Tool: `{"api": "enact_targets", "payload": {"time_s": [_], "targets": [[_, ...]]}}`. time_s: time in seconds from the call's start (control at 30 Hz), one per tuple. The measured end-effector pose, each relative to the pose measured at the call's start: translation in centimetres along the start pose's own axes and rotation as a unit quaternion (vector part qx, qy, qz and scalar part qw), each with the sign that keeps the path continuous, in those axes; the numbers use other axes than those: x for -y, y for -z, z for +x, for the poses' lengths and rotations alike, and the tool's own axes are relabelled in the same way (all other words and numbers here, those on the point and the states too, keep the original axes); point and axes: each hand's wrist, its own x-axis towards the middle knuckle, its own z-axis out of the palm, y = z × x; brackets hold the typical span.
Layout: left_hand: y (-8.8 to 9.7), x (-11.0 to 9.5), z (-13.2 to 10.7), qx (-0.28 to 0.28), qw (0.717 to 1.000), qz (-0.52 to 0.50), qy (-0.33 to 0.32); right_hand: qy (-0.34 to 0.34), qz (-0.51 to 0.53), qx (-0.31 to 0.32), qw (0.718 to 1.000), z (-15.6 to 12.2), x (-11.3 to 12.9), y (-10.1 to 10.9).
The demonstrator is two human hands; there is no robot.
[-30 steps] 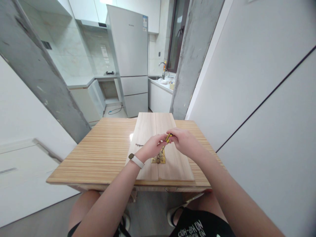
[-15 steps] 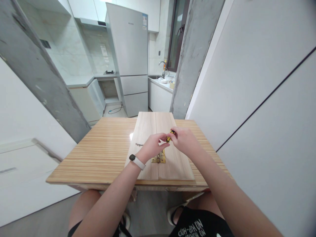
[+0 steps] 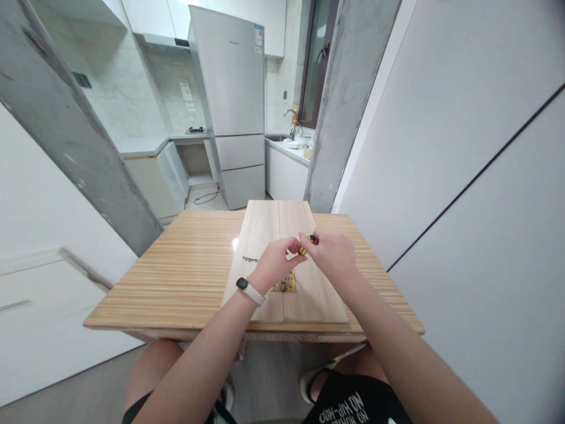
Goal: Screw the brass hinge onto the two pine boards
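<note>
A small yellow-and-black object (image 3: 302, 250) is pinched between my two hands, above the wooden boards (image 3: 260, 227); its exact kind is too small to make out. My left hand (image 3: 277, 259) grips its lower left end with thumb and fingers. On the upper right end, by a round black part, my right hand (image 3: 331, 250) is closed, its thumb lying across the object. Below my left hand lies a yellow printed packet or card (image 3: 289, 282) with dark markings, partly covered by that hand. Left of my fingers a thin dark metal piece (image 3: 249, 259) rests on the board.
The boards lie side by side on a striped wooden table (image 3: 176, 271). Behind it stand a grey refrigerator (image 3: 238, 88), a counter with a sink and tap (image 3: 291, 121), and a rough concrete pillar (image 3: 339, 106). A white panel wall (image 3: 463, 147) rises close on the right.
My right hand has turned and its thumb now lies over the middle of the yellow-and-black object, hiding more of it. My left hand has shifted only slightly right.
</note>
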Motion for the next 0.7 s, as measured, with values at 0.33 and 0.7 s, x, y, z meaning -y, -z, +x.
{"api": "enact_targets", "payload": {"time_s": [0.33,0.7], "targets": [[0.6,0.1,-0.2,0.042,0.998,0.018,-0.047,0.145,0.158,0.064,0.975,-0.1,-1.5,1.3],[1.5,0.7,0.2,0.084,0.996,-0.011,-0.03,0.243,0.221,0.113,0.938,0.9,-2.0,1.8]]}}
